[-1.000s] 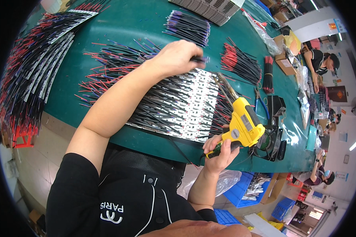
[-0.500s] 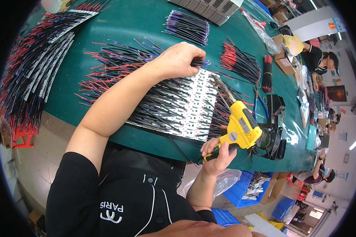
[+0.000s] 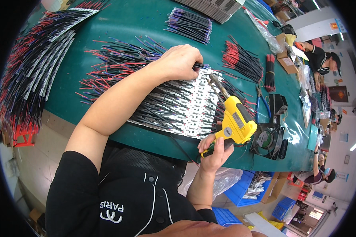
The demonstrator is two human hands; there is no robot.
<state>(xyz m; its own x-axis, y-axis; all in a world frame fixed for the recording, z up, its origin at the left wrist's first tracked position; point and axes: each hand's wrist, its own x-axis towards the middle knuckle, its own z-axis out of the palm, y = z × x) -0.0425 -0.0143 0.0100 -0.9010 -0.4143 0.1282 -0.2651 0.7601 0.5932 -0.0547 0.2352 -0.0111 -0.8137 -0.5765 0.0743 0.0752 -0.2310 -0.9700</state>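
On green table [image 3: 146, 23]:
Left hand [image 3: 180, 62]: clenched, pinching black wires [image 3: 162, 106] on white strips.
Right hand [image 3: 214, 149]: gripping yellow soldering gun [image 3: 235, 122].

Left hand [image 3: 180, 61] on strip panel [image 3: 186, 104] atop table [image 3: 146, 19]; right hand [image 3: 214, 149] right of it, gripping soldering gun [image 3: 235, 120]; fan [image 3: 267, 140] further right.

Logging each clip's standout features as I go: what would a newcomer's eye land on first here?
The yellow soldering gun in the right hand, its tip aimed at the white strips mid-table. The left hand presses on wires at the strips' far edge. Bundles of red and black wires fan out over the green table, and a black fan sits right of the gun.
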